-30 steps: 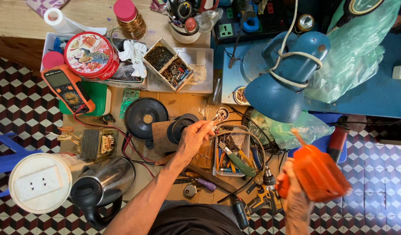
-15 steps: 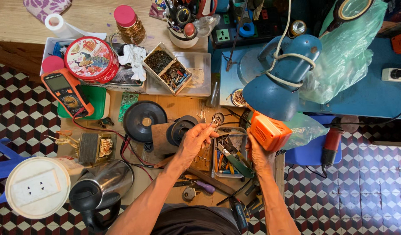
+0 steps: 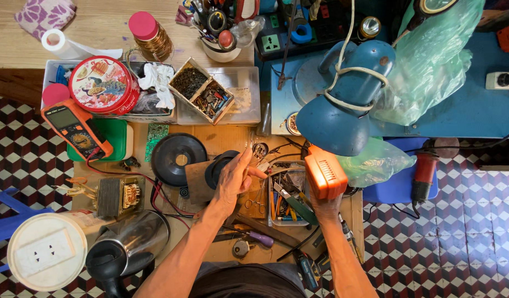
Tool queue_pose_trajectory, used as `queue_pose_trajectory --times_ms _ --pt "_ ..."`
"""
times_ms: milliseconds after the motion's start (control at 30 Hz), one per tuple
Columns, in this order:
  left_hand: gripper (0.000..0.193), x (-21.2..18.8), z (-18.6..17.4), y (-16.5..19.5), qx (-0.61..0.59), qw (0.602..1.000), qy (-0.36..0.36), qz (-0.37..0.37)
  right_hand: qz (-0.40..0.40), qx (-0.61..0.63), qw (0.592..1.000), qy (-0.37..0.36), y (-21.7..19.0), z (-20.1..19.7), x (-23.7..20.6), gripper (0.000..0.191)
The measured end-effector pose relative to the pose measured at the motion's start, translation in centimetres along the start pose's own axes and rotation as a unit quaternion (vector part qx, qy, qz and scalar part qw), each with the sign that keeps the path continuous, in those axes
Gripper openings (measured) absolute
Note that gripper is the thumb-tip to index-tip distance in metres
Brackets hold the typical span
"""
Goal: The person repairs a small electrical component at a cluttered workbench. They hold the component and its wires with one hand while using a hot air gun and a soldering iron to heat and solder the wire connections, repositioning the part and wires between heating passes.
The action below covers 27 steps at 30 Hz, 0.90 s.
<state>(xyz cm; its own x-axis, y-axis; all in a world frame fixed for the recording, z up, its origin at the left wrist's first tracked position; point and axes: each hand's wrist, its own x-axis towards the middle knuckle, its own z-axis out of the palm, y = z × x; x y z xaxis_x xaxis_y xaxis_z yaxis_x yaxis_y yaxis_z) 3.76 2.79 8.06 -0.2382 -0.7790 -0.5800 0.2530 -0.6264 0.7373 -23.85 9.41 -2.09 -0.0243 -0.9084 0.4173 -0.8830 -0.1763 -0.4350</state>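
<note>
A: From the head view, what do we hold?

B: Our right hand [image 3: 325, 205] is clamped from below on an orange boxy device [image 3: 324, 171], raised at about 3 o'clock of the tool tray [image 3: 290, 201], under the blue lamp [image 3: 342, 105].

A: And the other?

B: Our left hand [image 3: 233, 181] has its fingers drawn together, pinching toward a small part we cannot make out, just beside the black spool [image 3: 217, 168] on the worktop [image 3: 227, 138].

A: How far are we?

B: We judge it early: the device is lifted and closed. The multimeter [image 3: 78, 129] at 9 o'clock lies untouched, as does the transformer [image 3: 119, 196].
</note>
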Motion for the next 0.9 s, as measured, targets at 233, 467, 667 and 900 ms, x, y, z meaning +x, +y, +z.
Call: queue_pose_trajectory --times_ms 233,467,667,900 --pt "0.054 1.2 -0.4 -0.7 0.023 0.999 0.036 -0.027 0.279 0.22 0.935 -0.003 -2.9 -1.8 0.7 0.047" --pt "0.038 1.2 -0.8 -0.8 0.017 0.999 0.046 -0.02 0.409 0.349 0.842 -0.034 -2.8 -1.2 -0.2 0.053" --pt "0.046 1.2 -0.5 0.4 0.01 0.996 0.068 -0.059 0.143 0.071 0.987 0.02 -0.1 0.6 -2.9 0.068" --pt "0.056 0.8 -1.4 0.6 0.014 0.998 0.054 -0.038 0.379 0.288 0.879 -0.025 -2.5 -1.4 -1.1 0.045"
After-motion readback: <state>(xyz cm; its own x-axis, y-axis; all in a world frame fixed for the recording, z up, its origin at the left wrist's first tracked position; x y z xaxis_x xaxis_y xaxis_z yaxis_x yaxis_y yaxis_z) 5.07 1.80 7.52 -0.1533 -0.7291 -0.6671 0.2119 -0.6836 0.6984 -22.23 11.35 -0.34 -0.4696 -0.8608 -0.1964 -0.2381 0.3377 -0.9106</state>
